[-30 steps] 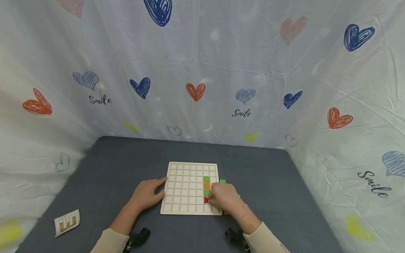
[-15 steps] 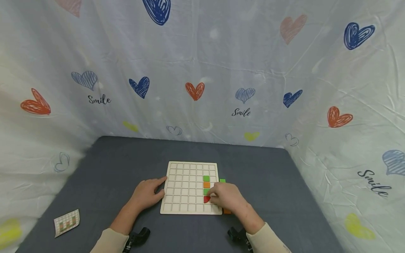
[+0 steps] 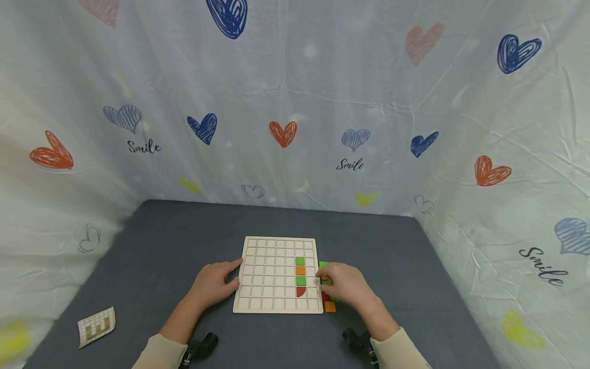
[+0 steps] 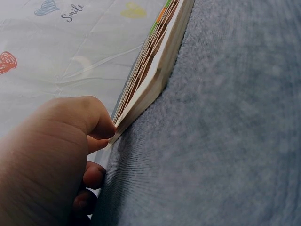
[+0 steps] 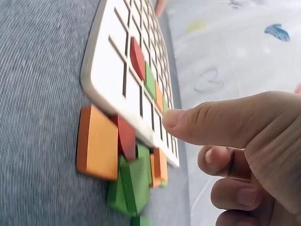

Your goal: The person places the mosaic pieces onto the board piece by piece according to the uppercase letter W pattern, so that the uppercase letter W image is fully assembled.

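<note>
A pale wooden grid board (image 3: pixel 260 308) lies on the dark tabletop. One of its columns holds a green square (image 3: pixel 300 261), an orange square (image 3: pixel 300 270), another green square (image 3: pixel 300 281) and a red rounded piece (image 3: pixel 301 291). My left hand (image 3: pixel 213 283) rests at the board's left edge, thumb and forefinger touching it. Over loose blocks by the right edge hovers my right hand (image 3: pixel 345 283), thumb and fingers apart and holding nothing. Beneath it, the right wrist view shows an orange block (image 5: pixel 97 143), a red block (image 5: pixel 125 136) and green blocks (image 5: pixel 134 183).
A small printed card (image 3: pixel 96 327) with a coloured grid pattern lies at the table's left. A white curtain (image 3: pixel 313 169) with hearts hangs behind and around the dark table (image 3: pixel 193 225). Black straps with mounts sit on both wrists.
My right hand has let go of the red rounded piece, which sits in its cell, and has moved right to the loose blocks. The left hand stays at the board's edge.
</note>
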A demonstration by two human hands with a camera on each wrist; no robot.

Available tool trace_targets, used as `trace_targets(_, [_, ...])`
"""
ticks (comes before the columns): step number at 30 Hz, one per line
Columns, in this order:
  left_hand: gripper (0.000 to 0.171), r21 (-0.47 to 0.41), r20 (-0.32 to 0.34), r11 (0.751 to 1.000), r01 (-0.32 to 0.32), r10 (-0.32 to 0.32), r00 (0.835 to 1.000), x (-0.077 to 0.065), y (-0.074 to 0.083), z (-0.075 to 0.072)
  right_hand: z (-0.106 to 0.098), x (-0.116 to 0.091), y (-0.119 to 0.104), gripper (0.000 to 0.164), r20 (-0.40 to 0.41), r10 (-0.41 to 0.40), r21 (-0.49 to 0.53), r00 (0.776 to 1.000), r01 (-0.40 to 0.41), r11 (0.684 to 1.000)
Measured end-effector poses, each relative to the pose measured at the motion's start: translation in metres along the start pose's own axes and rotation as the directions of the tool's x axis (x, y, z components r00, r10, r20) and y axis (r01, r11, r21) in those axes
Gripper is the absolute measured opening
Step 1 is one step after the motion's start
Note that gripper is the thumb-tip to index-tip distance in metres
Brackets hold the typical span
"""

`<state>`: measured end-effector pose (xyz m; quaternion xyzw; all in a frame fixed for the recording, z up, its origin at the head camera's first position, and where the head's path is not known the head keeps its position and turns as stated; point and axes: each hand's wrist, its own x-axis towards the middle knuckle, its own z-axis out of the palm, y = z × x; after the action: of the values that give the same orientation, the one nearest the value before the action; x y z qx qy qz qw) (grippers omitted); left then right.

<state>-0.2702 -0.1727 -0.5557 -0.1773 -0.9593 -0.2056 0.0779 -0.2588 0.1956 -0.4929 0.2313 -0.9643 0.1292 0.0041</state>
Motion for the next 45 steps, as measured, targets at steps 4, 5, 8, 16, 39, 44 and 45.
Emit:
trace_targets(4, [0.053,-0.005,-0.005,1.0,0.004,-0.005,1.0,0.0,-0.001,0.001,-0.001,-0.004,0.008,0.019,0.004,0.033,0.004,0.999,-0.033,0.999])
trace_targets(5, [0.053,-0.007,-0.004,1.0,0.005,-0.005,1.0,0.0,-0.001,0.002,-0.002,-0.005,0.01,0.018,0.006,0.042,0.003,0.999,-0.042,0.999])
trace_targets(8, [0.053,-0.008,-0.013,1.0,-0.003,0.003,1.0,-0.001,-0.001,0.002,-0.001,-0.008,0.018,0.019,0.014,0.062,-0.006,0.998,-0.062,0.998])
trace_targets(16, [0.052,0.001,-0.049,1.0,-0.023,0.023,0.999,-0.001,-0.003,0.004,0.005,-0.01,0.027,0.022,0.032,0.098,0.008,0.995,-0.099,0.995])
trace_targets(39, [0.053,0.009,-0.002,1.0,-0.002,0.002,1.0,0.002,0.0,0.001,0.002,-0.02,0.035,0.02,0.12,0.103,0.097,0.987,-0.115,0.989])
trace_targets(44, [0.053,0.005,-0.011,1.0,-0.005,0.006,1.0,0.001,-0.001,0.003,0.002,-0.02,0.037,0.019,0.095,0.101,0.09,0.99,-0.11,0.99])
trace_targets(45, [0.053,0.004,-0.014,1.0,-0.006,0.006,1.0,0.001,-0.001,0.003,0.0,-0.02,0.037,0.019,0.086,0.1,0.09,0.991,-0.108,0.99])
